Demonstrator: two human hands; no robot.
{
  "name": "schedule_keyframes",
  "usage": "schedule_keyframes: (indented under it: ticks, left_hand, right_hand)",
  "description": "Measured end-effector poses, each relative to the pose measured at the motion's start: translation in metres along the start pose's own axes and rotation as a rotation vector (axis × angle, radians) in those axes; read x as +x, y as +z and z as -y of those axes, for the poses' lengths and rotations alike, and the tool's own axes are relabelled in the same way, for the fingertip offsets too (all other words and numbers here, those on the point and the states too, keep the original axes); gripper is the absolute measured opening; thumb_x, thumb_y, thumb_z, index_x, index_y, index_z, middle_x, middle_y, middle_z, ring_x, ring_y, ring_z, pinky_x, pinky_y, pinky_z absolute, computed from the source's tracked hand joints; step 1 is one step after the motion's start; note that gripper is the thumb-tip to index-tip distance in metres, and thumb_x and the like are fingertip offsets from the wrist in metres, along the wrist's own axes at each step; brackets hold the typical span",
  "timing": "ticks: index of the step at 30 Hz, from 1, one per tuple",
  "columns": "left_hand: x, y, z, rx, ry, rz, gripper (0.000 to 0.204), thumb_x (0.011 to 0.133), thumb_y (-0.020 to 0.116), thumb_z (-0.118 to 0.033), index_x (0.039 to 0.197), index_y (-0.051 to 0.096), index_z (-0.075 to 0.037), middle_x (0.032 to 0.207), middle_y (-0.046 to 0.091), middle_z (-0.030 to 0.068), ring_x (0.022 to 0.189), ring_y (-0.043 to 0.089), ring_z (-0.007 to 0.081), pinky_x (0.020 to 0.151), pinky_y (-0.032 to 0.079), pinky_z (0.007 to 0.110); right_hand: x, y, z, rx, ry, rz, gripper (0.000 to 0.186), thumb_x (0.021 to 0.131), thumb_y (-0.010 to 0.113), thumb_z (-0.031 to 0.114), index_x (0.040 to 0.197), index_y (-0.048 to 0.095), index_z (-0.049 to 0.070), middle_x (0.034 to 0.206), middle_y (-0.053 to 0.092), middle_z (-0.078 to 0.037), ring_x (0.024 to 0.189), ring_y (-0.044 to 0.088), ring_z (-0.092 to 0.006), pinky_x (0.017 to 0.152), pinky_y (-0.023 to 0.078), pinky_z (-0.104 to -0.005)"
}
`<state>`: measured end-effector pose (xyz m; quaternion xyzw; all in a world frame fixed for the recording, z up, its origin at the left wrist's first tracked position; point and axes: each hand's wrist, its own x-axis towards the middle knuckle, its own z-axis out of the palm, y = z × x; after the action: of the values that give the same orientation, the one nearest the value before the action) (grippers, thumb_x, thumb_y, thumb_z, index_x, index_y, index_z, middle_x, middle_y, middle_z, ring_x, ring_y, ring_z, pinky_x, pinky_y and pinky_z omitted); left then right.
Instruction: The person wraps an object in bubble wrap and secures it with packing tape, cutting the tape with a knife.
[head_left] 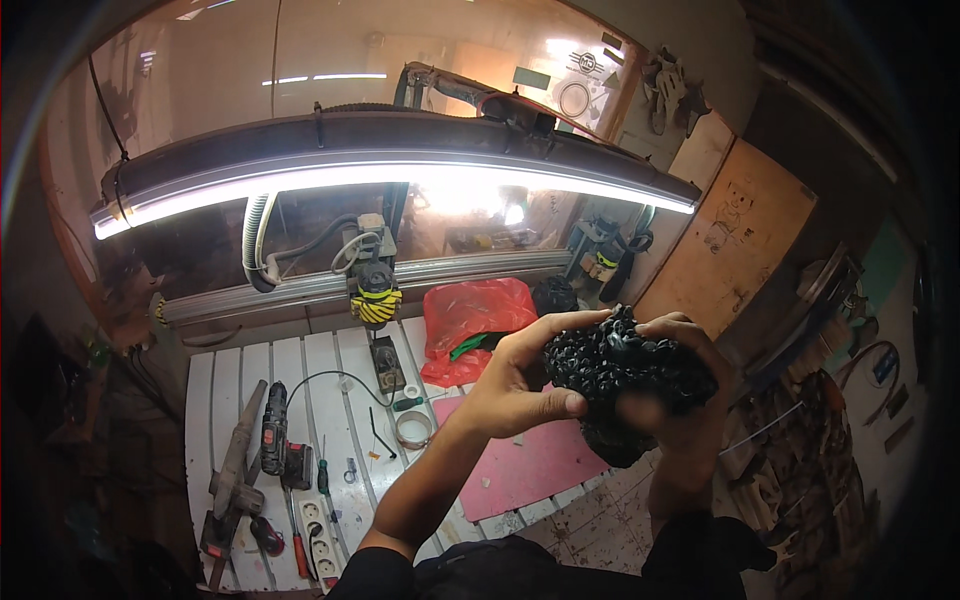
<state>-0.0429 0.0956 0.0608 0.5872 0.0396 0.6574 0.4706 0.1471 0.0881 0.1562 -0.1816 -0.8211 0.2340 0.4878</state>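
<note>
A dark, glossy lump with a knobbly, carved-looking surface (630, 365) is held up in front of me, above the right end of the bench; I cannot make out its exact kind. My left hand (525, 380) grips its left side, thumb along the lower edge and fingers over the top. Around the right side wraps my right hand (700, 375), its fingertips at the upper edge. Part of the underside is blurred and in shadow. Below it lies a pink sheet (530, 465) on the bench.
The slatted white bench (340, 365) carries a red plastic bag (475, 320), a cordless drill (275, 430), a blower-like tool (235, 465), a power strip (318, 540), a tape roll (413, 430) and screwdrivers. A spindle machine (375, 285) stands behind, under a bright tube light (400, 170).
</note>
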Motion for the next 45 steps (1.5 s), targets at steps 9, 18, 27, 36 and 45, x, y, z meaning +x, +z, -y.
schedule_keyframes:
  ticks: [9,18,27,36,45]
  left_hand:
    - [-0.003,0.011,0.000,-0.042,0.000,-0.136,0.084,0.082,0.087,-0.033,0.147,0.048,0.002,0.139,0.059,0.0149,0.126,0.060,0.0199,0.108,0.047,0.036]
    - [-0.007,0.012,0.013,-0.182,0.009,-0.147,0.085,0.081,0.088,-0.036,0.145,0.049,0.003,0.137,0.061,0.0142,0.124,0.061,0.0190,0.107,0.049,0.035]
    - [-0.005,0.014,0.006,-0.304,-0.052,-0.178,0.090,0.080,0.086,-0.039,0.148,0.046,0.003,0.140,0.058,0.0148,0.129,0.058,0.0203,0.110,0.046,0.035]
    - [-0.006,0.026,0.020,-0.064,0.135,-0.148,0.145,0.058,0.102,-0.021,0.163,0.003,-0.005,0.154,0.040,0.0185,0.143,0.044,0.0282,0.121,0.034,0.045]
    - [-0.009,0.025,0.027,0.153,0.196,-0.401,0.157,0.052,0.105,-0.024,0.160,-0.006,-0.005,0.136,0.052,0.0174,0.125,0.059,0.0278,0.115,0.041,0.045]
  right_hand:
    - [0.001,0.002,-0.003,0.044,0.062,-0.018,0.052,0.071,0.087,0.016,0.117,0.067,0.001,0.106,0.064,-0.008,0.098,0.064,-0.0167,0.088,0.052,-0.0313]
    - [-0.001,0.005,0.001,0.067,0.111,-0.026,0.053,0.071,0.087,0.017,0.118,0.066,0.001,0.105,0.063,-0.007,0.099,0.064,-0.0159,0.089,0.052,-0.0307]
    - [-0.001,0.006,-0.001,0.089,0.140,-0.069,0.054,0.071,0.087,0.016,0.118,0.066,0.001,0.107,0.067,-0.007,0.101,0.067,-0.0166,0.091,0.054,-0.0309]
    - [-0.002,0.004,-0.005,0.106,0.197,-0.157,0.053,0.077,0.086,0.026,0.119,0.066,0.000,0.112,0.070,-0.008,0.102,0.068,-0.0171,0.094,0.054,-0.0317]
    - [0.016,-0.020,-0.035,-0.333,-0.056,-0.347,0.062,0.099,0.062,0.054,0.122,0.065,-0.003,0.117,0.070,-0.012,0.106,0.067,-0.0238,0.091,0.052,-0.0396]
